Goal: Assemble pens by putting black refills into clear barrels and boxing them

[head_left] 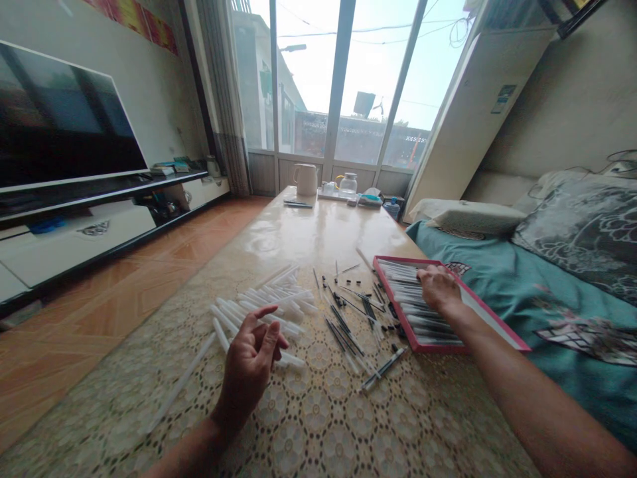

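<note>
My left hand (251, 358) hovers palm-up over the lace-covered table (318, 425), fingers loosely apart and holding nothing, just in front of a pile of white pen barrels (269, 302). My right hand (438, 289) reaches into a shallow red-rimmed tray (497, 325) filled with rows of finished pens; its fingers curl down onto the pens, and whether they grip one is hidden. Between the pile and the tray lie several dark refills and small pen parts (348, 318).
A white kettle (305, 179), a glass jar (348, 184) and small items stand at the table's far end. A sofa with a teal cover (522, 285) and cushions runs along the right. A TV (60, 123) on a low unit stands at left, across the orange tiled floor.
</note>
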`<state>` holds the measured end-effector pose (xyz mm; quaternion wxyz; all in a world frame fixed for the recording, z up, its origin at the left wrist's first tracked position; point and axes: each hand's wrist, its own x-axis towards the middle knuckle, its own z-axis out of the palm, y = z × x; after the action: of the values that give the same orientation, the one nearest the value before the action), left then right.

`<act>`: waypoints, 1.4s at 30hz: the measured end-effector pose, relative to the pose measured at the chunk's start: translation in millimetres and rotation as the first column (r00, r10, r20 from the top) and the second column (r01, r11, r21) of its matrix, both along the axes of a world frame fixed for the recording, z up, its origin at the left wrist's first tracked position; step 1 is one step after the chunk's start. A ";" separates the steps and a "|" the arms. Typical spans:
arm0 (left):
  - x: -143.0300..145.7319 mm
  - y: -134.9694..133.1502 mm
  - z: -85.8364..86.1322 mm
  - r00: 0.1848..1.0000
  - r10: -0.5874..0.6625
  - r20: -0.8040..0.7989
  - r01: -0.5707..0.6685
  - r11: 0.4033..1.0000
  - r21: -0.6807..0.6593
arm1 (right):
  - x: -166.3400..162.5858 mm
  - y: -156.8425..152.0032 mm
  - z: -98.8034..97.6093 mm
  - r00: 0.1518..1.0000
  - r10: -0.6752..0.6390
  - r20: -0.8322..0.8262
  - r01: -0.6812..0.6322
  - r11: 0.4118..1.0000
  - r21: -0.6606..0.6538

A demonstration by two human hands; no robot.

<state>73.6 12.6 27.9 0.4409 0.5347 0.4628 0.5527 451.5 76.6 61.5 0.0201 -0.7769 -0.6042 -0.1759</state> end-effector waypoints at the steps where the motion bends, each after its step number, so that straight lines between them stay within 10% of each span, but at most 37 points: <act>1: -0.2 0.0 -0.1 1.000 0.002 -0.004 -0.002 1.000 0.001 | 3.5 2.9 -2.7 1.000 0.011 -0.004 -0.011 1.000 -0.001; 22: -19.8 15.9 9.9 0.965 0.233 0.124 -0.240 0.970 0.048 | -28.9 -15.2 -41.0 0.895 0.336 -0.294 -0.248 0.921 0.300; 33: -27.7 29.4 3.8 0.889 0.343 0.305 -0.311 0.939 -0.150 | -195.9 -69.0 -37.7 0.501 0.596 -0.628 -0.633 0.747 0.203; 42: -25.8 26.3 8.3 0.891 0.327 0.313 -0.281 0.942 -0.184 | -215.3 -81.9 -49.1 0.503 0.573 -0.647 -0.624 0.759 0.186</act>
<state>47.8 38.8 36.2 0.4565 0.3215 0.4938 0.6666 236.2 -5.2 12.4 0.2675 -0.5280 -0.7909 0.1552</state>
